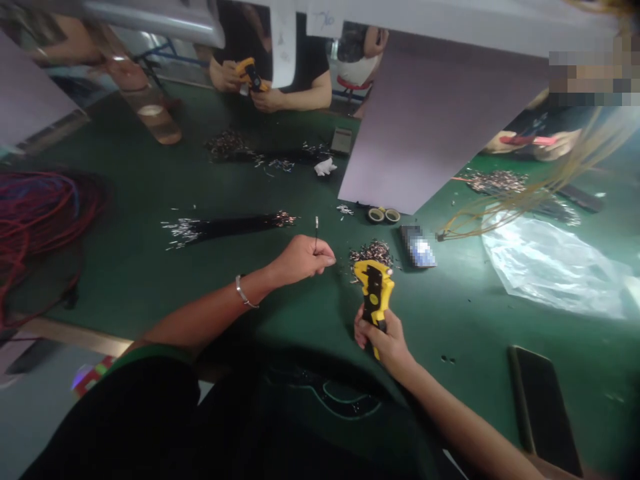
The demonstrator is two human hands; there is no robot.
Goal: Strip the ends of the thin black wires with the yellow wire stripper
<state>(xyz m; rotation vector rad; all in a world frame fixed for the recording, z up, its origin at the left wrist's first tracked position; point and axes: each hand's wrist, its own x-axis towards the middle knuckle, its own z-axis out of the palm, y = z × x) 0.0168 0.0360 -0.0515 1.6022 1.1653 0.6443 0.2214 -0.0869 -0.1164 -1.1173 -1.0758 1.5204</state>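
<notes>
My left hand (303, 259) is closed in a pinch around a thin black wire (316, 235), whose pale metallic tip points up. In my right hand (383, 337) are the grips of a yellow and black wire stripper (374, 293), its jaws facing away from me. Just beyond the tool lies a heap of short dark scraps with coppery ends (373, 252). To the left, a bundle of black wires (235, 225) rests on the green table, with silvery ends at the left and coppery ends at the right. A few small silvery pieces (345, 209) lie past my left hand.
Two tape rolls (384, 215) and a partly blurred dark box (418, 247) stand near a pale divider (430, 120). A phone (545, 407) and a clear plastic bag (555, 260) lie right. Red cables (40, 220) pile at left. Across the table, a co-worker's hands (267, 99) hold a similar tool.
</notes>
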